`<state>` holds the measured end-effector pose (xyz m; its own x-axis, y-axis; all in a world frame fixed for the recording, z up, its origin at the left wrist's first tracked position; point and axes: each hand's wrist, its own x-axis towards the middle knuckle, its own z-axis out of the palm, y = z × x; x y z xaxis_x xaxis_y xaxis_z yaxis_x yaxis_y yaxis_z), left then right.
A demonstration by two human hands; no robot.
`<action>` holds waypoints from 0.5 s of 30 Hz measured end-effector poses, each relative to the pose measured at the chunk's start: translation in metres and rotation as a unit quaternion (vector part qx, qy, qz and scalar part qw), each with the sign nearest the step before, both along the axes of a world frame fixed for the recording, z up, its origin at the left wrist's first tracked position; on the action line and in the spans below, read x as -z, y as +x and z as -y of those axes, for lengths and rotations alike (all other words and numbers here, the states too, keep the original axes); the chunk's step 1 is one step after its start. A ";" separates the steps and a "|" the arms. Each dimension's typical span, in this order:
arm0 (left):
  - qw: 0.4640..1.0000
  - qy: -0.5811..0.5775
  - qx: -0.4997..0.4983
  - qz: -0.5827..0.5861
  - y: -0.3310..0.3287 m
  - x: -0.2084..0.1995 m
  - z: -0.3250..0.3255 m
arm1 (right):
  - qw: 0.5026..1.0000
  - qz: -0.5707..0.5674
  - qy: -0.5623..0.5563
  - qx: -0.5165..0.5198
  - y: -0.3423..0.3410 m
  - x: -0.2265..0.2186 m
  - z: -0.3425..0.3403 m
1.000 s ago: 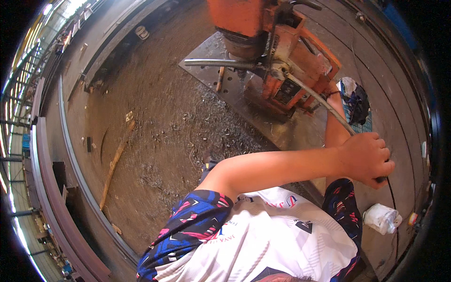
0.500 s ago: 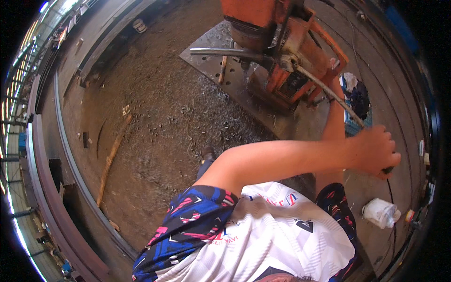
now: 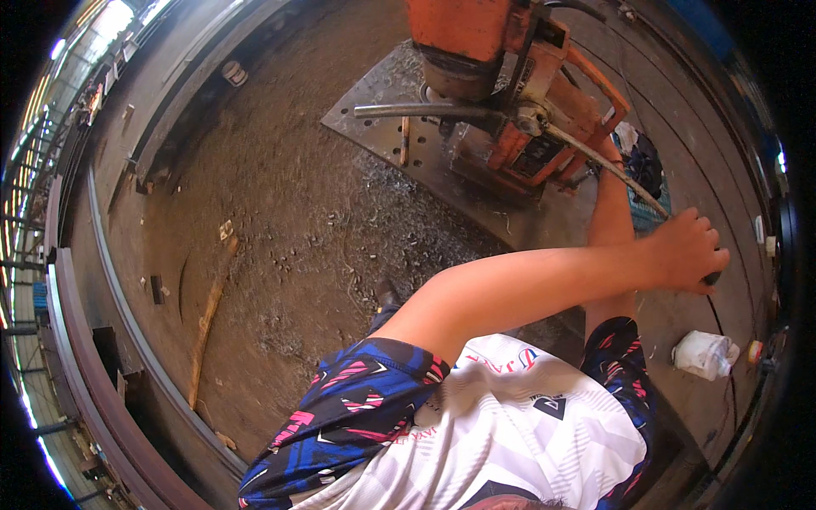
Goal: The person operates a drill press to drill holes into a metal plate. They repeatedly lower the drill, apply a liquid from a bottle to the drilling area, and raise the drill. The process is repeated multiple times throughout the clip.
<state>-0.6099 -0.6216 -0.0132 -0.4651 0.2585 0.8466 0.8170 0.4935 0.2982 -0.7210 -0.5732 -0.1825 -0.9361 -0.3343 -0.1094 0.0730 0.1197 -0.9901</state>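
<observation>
An orange magnetic drill (image 3: 459, 38) stands on a steel plate (image 3: 361, 119) with several round holes. From its hub, one metal feed lever (image 3: 425, 110) points left and another, a longer rod (image 3: 603, 161), slants down to the right. My left arm crosses in front of my body, and my left hand (image 3: 684, 251) is closed around the black-tipped end of that rod. My right arm reaches up beside the drill; my right hand (image 3: 609, 151) is at the orange side handle (image 3: 599, 81), its fingers mostly hidden behind the machine.
Metal shavings (image 3: 399, 212) litter the dirt floor beside the plate. A wooden strip (image 3: 208, 323) lies to the left, near long steel beams (image 3: 110, 263). At right are a whitish plastic container (image 3: 705, 354), a dark cloth bundle (image 3: 646, 166) and cables.
My left hand has moved slightly up, with the rod still in it. The whole view has shifted a little, and the drill appears slightly lower and to the right.
</observation>
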 end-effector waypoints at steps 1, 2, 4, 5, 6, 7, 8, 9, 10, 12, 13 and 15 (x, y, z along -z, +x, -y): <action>1.000 0.001 0.003 -0.002 -0.001 0.000 0.000 | 1.000 0.008 -0.010 0.004 -0.003 0.002 0.001; 1.000 0.002 0.004 -0.004 -0.002 0.000 0.001 | 1.000 0.018 -0.023 0.008 -0.006 0.003 0.002; 1.000 -0.005 -0.009 -0.002 -0.003 -0.002 0.007 | 0.997 0.047 -0.060 0.013 -0.018 0.012 0.008; 1.000 -0.008 -0.017 0.000 -0.003 -0.005 0.012 | 0.994 0.063 -0.090 0.018 -0.028 0.016 0.015; 0.999 -0.001 -0.032 -0.015 -0.003 -0.007 0.017 | 0.989 0.079 -0.123 0.026 -0.039 0.022 0.025; 0.999 0.016 -0.012 -0.037 0.002 -0.022 0.009 | 0.980 0.079 -0.163 0.079 -0.046 0.025 0.002; 0.998 0.021 -0.021 -0.054 0.001 -0.031 0.009 | 0.969 0.059 -0.208 0.123 -0.054 0.032 0.007; 0.998 0.032 -0.012 -0.056 -0.002 -0.042 0.013 | 0.956 0.024 -0.232 0.179 -0.053 0.046 0.005; 0.997 0.036 -0.025 -0.056 -0.008 -0.057 0.033 | 0.948 -0.035 -0.228 0.221 -0.048 0.060 0.024; 0.997 -0.022 -0.019 0.072 -0.004 -0.109 0.091 | 0.916 -0.203 -0.111 0.327 -0.008 0.080 0.049; 0.997 -0.005 -0.059 0.045 -0.006 -0.123 0.113 | 0.881 -0.282 -0.046 0.378 0.024 0.093 0.069; 0.997 0.066 -0.049 0.003 -0.011 -0.129 0.151 | 0.823 -0.369 0.083 0.424 0.074 0.094 0.100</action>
